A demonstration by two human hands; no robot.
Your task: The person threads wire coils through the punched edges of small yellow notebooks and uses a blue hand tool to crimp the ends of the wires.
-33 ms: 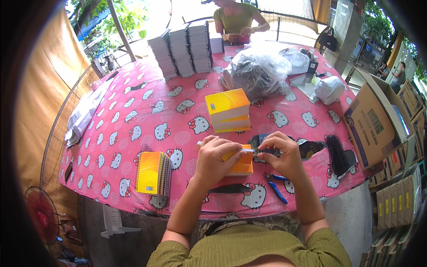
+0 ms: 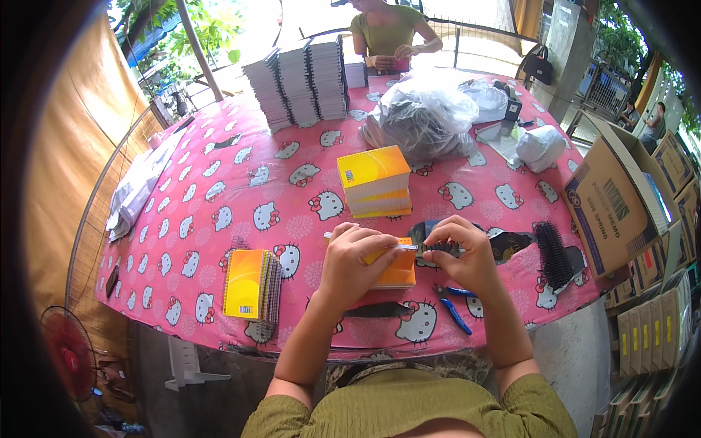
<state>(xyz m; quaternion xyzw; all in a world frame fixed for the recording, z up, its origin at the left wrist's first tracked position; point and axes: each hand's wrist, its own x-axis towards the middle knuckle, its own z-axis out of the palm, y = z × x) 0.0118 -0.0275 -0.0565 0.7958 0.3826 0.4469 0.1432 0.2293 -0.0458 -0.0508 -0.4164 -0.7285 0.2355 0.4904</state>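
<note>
My left hand [image 2: 354, 255] is closed on a small notebook [image 2: 407, 247], held with its page edge toward my right hand. Under it lies a stack of orange-yellow notebooks [image 2: 400, 276]. Thumb and fingertips of my right hand [image 2: 464, 252] are pinched together just beyond the notebook's right end; anything between them is too small to make out. Beside the right wrist rest blue-handled cutters [image 2: 456, 315]. Farther off stands another stack of yellow notebooks [image 2: 374, 169]. To the left sits a pile of spiral-bound yellow notebooks [image 2: 245, 283].
Black spiral coils [image 2: 553, 255] lie at the right on the pink tablecloth [image 2: 241, 186]. Tall notebook stacks [image 2: 298, 84] and a clear plastic bag [image 2: 422, 117] stand farther back. A cardboard box [image 2: 612, 197] is at the right edge. Across the table is another person [image 2: 391, 33].
</note>
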